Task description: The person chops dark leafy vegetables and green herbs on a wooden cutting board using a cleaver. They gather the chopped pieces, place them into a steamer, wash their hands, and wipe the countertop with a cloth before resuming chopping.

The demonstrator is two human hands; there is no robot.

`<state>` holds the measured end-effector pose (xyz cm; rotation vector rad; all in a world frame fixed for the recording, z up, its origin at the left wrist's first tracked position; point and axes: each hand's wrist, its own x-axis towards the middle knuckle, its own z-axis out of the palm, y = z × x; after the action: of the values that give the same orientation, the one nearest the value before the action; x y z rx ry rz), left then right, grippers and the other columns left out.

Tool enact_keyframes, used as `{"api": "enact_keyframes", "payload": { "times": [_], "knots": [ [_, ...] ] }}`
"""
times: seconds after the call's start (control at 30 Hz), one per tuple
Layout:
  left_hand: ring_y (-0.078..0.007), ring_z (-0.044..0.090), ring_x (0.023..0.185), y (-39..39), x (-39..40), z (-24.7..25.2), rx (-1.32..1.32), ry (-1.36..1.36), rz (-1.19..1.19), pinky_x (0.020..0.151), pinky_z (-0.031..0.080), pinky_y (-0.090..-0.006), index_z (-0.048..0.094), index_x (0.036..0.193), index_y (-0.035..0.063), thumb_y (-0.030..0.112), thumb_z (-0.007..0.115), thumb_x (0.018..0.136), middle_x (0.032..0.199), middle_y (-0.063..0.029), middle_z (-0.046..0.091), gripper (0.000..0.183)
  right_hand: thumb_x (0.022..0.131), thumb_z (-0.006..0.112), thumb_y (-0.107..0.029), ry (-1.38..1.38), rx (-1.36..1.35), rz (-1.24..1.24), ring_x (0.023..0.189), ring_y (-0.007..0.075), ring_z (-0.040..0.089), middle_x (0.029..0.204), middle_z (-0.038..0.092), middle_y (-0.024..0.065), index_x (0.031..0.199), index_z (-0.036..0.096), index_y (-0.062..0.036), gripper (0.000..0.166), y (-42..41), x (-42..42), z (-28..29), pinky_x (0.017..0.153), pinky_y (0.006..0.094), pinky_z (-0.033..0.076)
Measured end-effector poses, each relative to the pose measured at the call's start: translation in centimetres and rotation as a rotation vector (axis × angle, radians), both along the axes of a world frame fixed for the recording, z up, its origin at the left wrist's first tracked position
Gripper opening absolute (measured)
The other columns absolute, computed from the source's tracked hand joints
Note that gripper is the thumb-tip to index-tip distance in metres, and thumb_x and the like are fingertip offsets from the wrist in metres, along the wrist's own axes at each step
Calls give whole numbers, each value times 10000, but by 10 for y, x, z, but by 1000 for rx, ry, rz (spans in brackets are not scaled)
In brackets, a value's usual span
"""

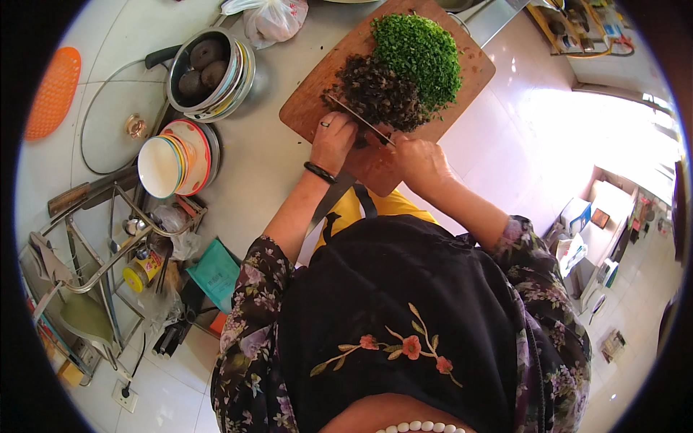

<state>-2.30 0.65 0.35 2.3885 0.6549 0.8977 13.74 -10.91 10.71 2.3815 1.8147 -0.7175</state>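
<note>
A wooden cutting board (303,108) lies at an angle on the counter. On it sit a heap of finely chopped green herbs or scallions (417,54) and, against it, a heap of chopped dark brown pieces (379,89), perhaps mushroom or wood ear. My right hand (422,165) grips a kitchen knife (360,118), whose blade appears nearly edge-on along the near side of the dark heap. Close beside the blade, my left hand (333,138) rests on the board with fingers curled. Whatever is under those fingers is hidden.
Left of the board stand a metal pot (174,81) holding round dark items, and stacked bowls (157,168). A glass lid (108,119) leans behind them. Nearer me are a metal rack (103,276), a yellow-lidded jar (142,270) and a teal packet (216,276). A plastic bag (276,21) lies beyond.
</note>
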Motion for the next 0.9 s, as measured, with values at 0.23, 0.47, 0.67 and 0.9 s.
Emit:
{"api": "enact_keyframes", "payload": {
  "times": [0.23, 0.47, 0.67, 0.9],
  "knots": [
    [-327, 562, 999, 3, -5, -1, -12, 14, -5, 864, 475, -411, 643, 889, 22, -23, 678, 703, 960, -107, 596, 195, 957, 500, -300, 7, -2, -28, 712, 347, 701, 738, 688, 199, 900, 608, -18, 307, 9, -9, -18, 620, 452, 558],
    [-330, 554, 994, -2, -11, -10, -20, -1, 20, 841, 484, -413, 636, 876, 36, -4, 680, 715, 969, -114, 584, 171, 955, 507, -331, 24, -62, -56, 717, 355, 700, 747, 690, 204, 877, 625, -20, 342, 2, -15, -2, 628, 450, 560],
    [-337, 550, 1004, -3, -15, -9, -53, 35, 6, 871, 478, -421, 637, 920, 27, 17, 681, 741, 997, -119, 588, 185, 955, 509, -348, 54, 2, -134, 717, 366, 690, 730, 683, 196, 846, 640, -23, 368, 2, -24, -26, 648, 467, 555],
    [-368, 473, 1170, -11, -20, 3, -152, 157, -75, 1008, 398, -473, 616, 1141, 35, 149, 753, 754, 1208, -146, 531, 427, 945, 513, -389, 131, 80, -197, 759, 417, 660, 744, 664, 225, 886, 640, -48, 368, 6, 23, -36, 703, 518, 532]
  ]
}}
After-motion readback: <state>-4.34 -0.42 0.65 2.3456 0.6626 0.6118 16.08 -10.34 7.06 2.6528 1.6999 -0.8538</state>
